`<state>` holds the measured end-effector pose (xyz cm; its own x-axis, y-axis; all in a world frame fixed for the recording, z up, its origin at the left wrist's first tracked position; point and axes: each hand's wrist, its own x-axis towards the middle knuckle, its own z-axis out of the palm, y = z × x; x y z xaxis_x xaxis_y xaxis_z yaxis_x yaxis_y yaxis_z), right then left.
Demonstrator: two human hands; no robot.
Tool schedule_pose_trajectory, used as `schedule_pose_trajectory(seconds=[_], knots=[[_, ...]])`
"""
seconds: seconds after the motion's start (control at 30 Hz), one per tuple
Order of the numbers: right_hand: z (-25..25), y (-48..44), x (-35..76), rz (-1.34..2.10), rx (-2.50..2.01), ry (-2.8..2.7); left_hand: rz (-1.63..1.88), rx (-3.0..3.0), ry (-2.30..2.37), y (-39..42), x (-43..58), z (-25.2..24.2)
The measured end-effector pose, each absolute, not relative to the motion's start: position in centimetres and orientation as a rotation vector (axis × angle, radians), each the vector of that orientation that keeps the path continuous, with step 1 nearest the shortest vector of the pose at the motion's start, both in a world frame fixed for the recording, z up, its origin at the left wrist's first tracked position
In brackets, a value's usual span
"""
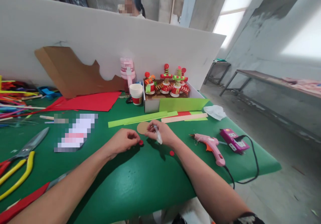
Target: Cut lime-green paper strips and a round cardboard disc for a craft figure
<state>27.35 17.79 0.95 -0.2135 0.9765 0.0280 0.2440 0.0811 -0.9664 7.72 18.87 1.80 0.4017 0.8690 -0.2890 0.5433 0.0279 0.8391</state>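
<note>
My left hand (125, 139) is closed in a pinch, with a small red paper disc (141, 142) at its fingertips just above the green table. In the fingers of my right hand (162, 132) is a slim, whitish, translucent pen-like tool (157, 135), tilted. My right fingertips overlap the edge of a round brown cardboard piece (142, 128); whether they touch it I cannot tell. A second red disc (172, 153) lies on the table beneath my right wrist.
A pink glue gun (210, 145) and a purple power box (233, 140) with cords lie at right. Green paper strips (140, 118) lie behind my hands. A box (151, 106) holds several paper-cup figures. Stacked paper cups (136, 93) stand beside it. Scissors (30, 147) lie at left.
</note>
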Motion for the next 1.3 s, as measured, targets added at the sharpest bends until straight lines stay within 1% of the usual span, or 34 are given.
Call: schedule_pose_trajectory(seconds=[0.1,0.23,0.43,0.5,0.6,0.67,0.73,0.87,1.0,1.3], knots=[[1.3,18.1,27.9,1.093,-1.251,-1.496,0.369,1.788,1.293,19.1,7.5,1.6],[1.2,18.3,27.9,1.081,-1.229,-1.442,0.368,1.952,1.330,19.7,7.0,1.2],[1.6,18.4,27.8,1.046,-1.226,-1.310,0.507,2.184,1.364,19.1,6.8,1.6],[2.0,18.5,28.1,0.995,-1.234,-1.258,0.594,2.351,1.191,17.7,7.6,1.6],[2.4,18.8,28.7,0.927,-1.231,-1.194,0.700,2.701,0.735,14.9,9.3,1.1],[2.3,19.0,29.1,0.907,-1.217,-1.151,0.681,2.864,0.553,13.4,10.3,0.7],[2.1,19.2,29.4,0.888,-1.198,-1.129,0.613,2.961,0.490,12.6,11.0,0.2],[1.8,19.1,29.3,0.895,-1.170,-1.153,0.460,3.033,0.550,12.3,12.0,-0.6],[1.8,18.9,29.0,0.901,-1.168,-1.186,0.396,3.024,0.590,12.4,12.4,-0.6],[1.6,18.9,29.3,0.942,-1.259,-1.132,0.517,2.887,0.306,14.0,9.4,1.2]])
